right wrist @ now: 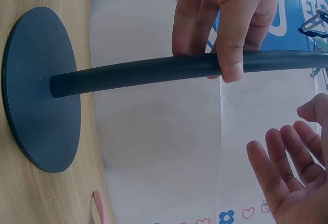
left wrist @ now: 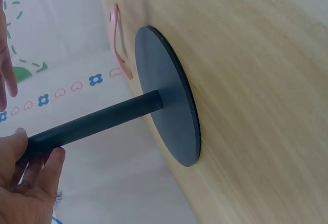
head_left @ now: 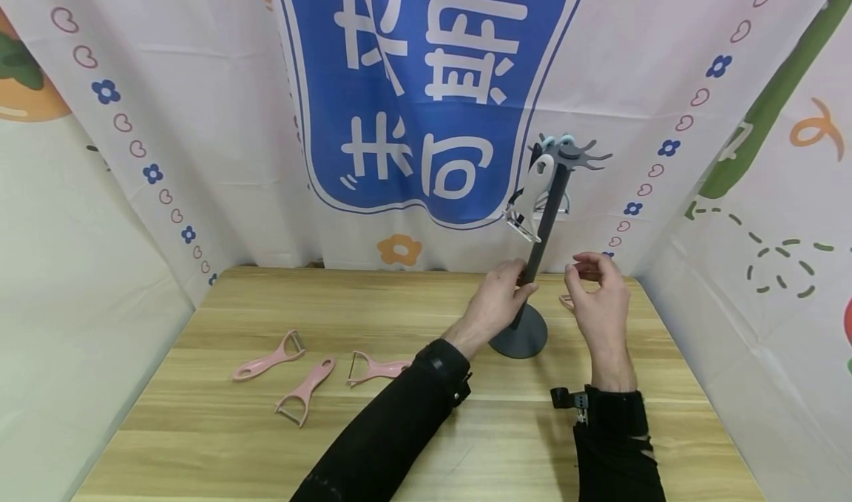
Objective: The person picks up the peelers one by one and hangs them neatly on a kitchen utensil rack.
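Nearest, three pink Y-peelers (head_left: pixel 306 391) lie on the wooden tabletop (head_left: pixel 213 443); a sweep of the left sleeve (head_left: pixel 393 428) could drag the one it partly hides. Beyond, the left hand (head_left: pixel 492 302) pinches the stand's dark pole (head_left: pixel 549 215) above its round base (head_left: pixel 522 341); a sideways pull there could tip it. The right hand (head_left: pixel 602 306), fingers spread and apparently empty, could knock another pink peeler (head_left: pixel 567 302) just beyond. Atop, a jolt might unhook the hanging white-handled peeler (head_left: pixel 535 188).
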`<state>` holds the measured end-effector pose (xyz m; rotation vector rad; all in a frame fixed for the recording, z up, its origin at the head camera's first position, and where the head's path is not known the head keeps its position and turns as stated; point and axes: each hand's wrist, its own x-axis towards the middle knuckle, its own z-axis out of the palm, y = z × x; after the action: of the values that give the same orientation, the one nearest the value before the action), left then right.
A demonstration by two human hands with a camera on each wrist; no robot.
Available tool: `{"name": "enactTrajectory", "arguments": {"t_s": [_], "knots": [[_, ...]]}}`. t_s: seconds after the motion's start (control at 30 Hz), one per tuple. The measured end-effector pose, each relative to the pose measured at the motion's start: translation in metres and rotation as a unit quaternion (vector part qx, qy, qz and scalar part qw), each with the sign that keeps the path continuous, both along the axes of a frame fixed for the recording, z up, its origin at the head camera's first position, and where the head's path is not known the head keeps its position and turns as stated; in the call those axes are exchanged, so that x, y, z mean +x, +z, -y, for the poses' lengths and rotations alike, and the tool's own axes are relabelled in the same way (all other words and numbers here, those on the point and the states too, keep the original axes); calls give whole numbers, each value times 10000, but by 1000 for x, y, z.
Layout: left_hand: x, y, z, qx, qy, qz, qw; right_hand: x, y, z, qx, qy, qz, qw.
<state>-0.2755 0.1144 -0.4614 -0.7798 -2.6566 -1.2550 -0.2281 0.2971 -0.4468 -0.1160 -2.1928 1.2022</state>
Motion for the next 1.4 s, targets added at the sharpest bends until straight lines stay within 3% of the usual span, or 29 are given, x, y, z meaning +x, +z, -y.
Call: {"name": "enactTrajectory", "arguments": {"t_s": [0.5, 0.8, 1.23, 1.4], "knots": [[-2, 2, 1, -178, -153, 113, 9997, -1, 0, 1, -74, 51, 58, 9999], [-3, 5, 10, -141, -85, 241, 9996, 0, 0, 2, -91, 104, 75, 9999], [-12, 7, 51, 345, 120, 667, 9971, 0, 0, 2, -114, 210, 102, 9997], [-15, 7, 73, 514, 315, 559, 9966, 0, 0, 3, -117, 229, 91, 9996]]}}
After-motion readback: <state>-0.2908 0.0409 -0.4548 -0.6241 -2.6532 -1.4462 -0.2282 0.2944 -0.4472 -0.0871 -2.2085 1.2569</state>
